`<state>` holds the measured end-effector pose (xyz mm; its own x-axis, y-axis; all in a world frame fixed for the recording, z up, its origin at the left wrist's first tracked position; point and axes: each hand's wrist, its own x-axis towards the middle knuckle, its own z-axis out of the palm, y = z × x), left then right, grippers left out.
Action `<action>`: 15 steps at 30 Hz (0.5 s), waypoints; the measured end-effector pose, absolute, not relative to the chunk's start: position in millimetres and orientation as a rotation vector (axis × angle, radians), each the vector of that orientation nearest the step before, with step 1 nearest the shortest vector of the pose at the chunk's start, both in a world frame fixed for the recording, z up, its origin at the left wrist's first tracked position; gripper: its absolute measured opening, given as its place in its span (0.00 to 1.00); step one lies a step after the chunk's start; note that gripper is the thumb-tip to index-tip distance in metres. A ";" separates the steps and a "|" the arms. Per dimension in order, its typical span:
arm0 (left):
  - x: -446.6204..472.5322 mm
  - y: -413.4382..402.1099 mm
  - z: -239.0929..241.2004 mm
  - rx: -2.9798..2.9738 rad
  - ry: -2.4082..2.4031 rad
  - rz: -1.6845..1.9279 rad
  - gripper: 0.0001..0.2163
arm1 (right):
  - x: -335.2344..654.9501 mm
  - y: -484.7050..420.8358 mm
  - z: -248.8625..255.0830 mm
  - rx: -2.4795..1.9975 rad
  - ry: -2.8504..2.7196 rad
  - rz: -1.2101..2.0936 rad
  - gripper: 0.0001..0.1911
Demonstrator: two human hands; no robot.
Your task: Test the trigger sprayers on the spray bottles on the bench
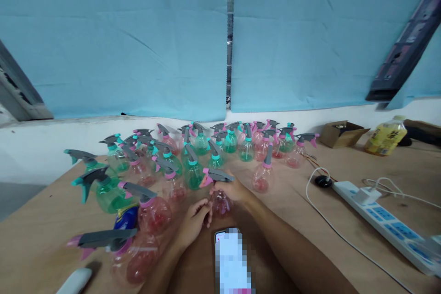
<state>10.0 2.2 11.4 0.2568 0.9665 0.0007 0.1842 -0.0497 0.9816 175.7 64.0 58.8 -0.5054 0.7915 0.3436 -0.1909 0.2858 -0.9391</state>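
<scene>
My right hand [231, 189] is wrapped round the neck of a pink spray bottle [222, 206] with a grey and pink trigger head. The bottle stands upright on the table, its nozzle pointing left. My left hand [197, 220] is beside the bottle's lower left, fingers loosely bent and apart; nothing shows in them. Whether its fingertips touch the bottle I cannot tell. Just in front of the bottle lies a phone [232, 262] with a lit, blurred screen. Another pink spray bottle [262, 179] stands to the right of my right hand.
Several pink and green spray bottles [195, 174] crowd the table's left and back. A blue packet [127, 217] lies among them. At right are a power strip [382, 223], cables, a black round object [323, 181], a cardboard box [342, 134] and a yellow-labelled bottle [386, 137].
</scene>
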 end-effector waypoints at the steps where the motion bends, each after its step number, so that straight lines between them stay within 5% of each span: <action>1: 10.0 2.8 11.5 1.475 1.138 0.939 0.18 | 175.2 64.5 57.1 -0.570 -1.657 1.360 0.13; 15: 9.9 2.5 14.1 1.508 1.169 0.903 0.18 | 196.8 75.7 40.5 -0.945 -1.343 0.513 0.24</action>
